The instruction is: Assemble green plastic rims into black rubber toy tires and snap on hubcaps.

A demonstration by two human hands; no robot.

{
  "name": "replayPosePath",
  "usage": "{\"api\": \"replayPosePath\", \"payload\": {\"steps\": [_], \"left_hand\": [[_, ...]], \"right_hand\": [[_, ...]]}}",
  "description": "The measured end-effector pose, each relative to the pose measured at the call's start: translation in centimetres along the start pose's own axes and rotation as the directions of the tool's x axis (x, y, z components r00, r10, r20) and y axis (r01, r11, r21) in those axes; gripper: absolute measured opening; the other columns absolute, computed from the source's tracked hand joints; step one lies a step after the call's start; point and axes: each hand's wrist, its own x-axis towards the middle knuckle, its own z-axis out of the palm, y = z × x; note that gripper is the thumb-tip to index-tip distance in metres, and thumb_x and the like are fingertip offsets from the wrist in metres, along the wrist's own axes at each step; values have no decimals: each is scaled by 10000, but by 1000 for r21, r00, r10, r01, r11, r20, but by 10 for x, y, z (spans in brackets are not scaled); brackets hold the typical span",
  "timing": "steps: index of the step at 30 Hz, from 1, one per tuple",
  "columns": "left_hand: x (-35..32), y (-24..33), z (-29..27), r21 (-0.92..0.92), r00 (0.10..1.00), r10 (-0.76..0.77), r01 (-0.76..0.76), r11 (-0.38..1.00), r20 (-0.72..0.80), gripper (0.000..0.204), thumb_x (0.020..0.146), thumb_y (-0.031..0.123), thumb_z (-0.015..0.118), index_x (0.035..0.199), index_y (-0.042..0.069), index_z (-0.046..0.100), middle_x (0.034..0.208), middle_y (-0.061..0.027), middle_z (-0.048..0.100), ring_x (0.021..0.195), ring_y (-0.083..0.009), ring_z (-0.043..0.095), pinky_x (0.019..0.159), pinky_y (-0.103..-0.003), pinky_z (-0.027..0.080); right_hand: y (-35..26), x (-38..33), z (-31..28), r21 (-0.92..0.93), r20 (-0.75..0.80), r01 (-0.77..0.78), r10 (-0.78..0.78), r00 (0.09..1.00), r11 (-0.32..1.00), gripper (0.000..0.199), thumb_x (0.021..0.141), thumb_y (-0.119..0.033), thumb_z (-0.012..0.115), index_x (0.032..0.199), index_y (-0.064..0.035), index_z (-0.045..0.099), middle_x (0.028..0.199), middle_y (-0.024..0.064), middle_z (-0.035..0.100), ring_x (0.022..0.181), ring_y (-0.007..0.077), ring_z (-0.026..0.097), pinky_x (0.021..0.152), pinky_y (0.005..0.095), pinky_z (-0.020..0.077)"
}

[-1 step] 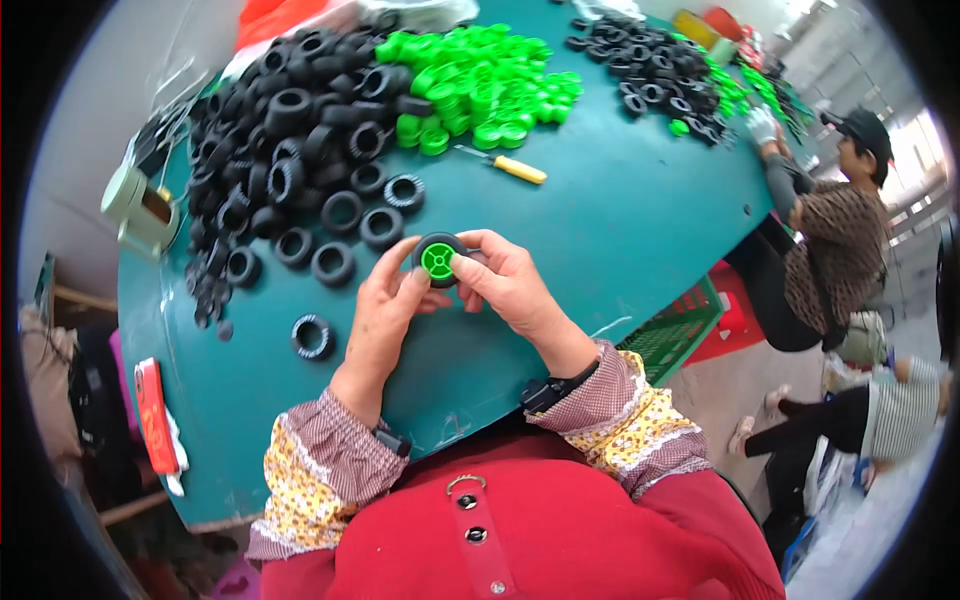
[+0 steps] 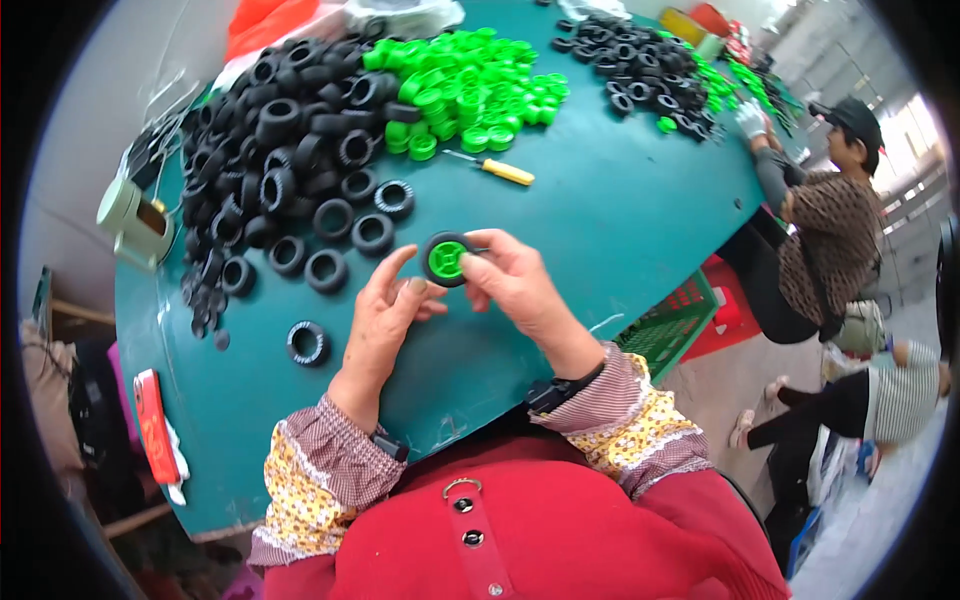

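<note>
A toy wheel with a black tire around a green spoked hub [image 2: 446, 260] is pinched between the thumb and fingers of my right hand [image 2: 518, 290], above the table. Just left of it, my left hand [image 2: 380, 318] is off the wheel, its fingers apart and curved toward it. A single black tire [image 2: 307, 343] lies flat to the left of my left hand. Beyond my hands rises a big heap of black tires [image 2: 280, 122], with several loose ones along its near edge. Against that heap sits a pile of green hubs [image 2: 465, 92].
A yellow-handled screwdriver [image 2: 507, 172] lies before the green pile. At the left edge are a pale green cup-like container [image 2: 140, 228] and a red phone [image 2: 153, 425]. Across the green table [image 2: 610, 215], a gloved person [image 2: 828, 215] works by another tire heap [image 2: 640, 75]. A green crate [image 2: 672, 325] stands below the right edge.
My left hand has let go of the wheel and its fingers have spread. The wheel stays in my right hand, shifted slightly right. The whole view has moved a little.
</note>
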Motion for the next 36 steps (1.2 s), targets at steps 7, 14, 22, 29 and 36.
{"api": "replayPosePath", "payload": {"steps": [7, 14, 22, 29, 36], "left_hand": [[-2, -6, -9, 242, 986, -59, 19, 970, 159, 398, 834, 260, 562, 1105, -25, 499, 856, -94, 613, 743, -129, 583, 678, -228, 430], [-14, 24, -14, 205, 997, 65, -73, 976, 48, 308, 827, 185, 566, 1035, -41, 538, 845, -99, 610, 726, -129, 572, 693, -244, 450], [-52, 50, -92, 560, 862, 446, -252, 789, -241, 285, 784, 179, 621, 989, -11, 566, 857, -68, 612, 783, -113, 557, 698, -235, 432], [-72, 34, -103, 946, 783, 615, -262, 190, 94, 492, 559, 243, 718, 943, -15, 553, 950, -173, 553, 919, -324, 514, 798, -380, 426], [-73, 22, -105, 977, 940, 337, -115, 182, 48, 560, 659, 218, 687, 1134, 32, 455, 1157, -141, 454, 1131, -292, 394, 936, -399, 316]], "right_hand": [[-55, -91, -131, -235, -625, 259, -350, 698, 937, 274, 843, -178, 521, 1030, 22, 515, 640, 15, 512, 485, 72, 457, 434, 194, 385], [-20, -150, -221, -490, -809, -461, -190, 556, 740, 713, 764, -263, 638, 1286, 29, 250, 726, 81, 586, 498, 81, 535, 376, 193, 378], [-56, -108, -157, -529, -503, -77, -239, 831, 845, 339, 839, -189, 541, 1111, 7, 498, 709, 48, 584, 552, 70, 521, 467, 172, 383], [-69, -25, -52, -500, 10, 135, -150, 989, 856, 311, 815, -154, 562, 1080, 5, 516, 725, 48, 588, 590, 81, 533, 533, 188, 398], [-111, 4, 60, -263, 467, 545, -389, 794, 796, 425, 742, -191, 618, 1087, 29, 507, 747, 81, 582, 653, 118, 539, 595, 215, 424]]}}
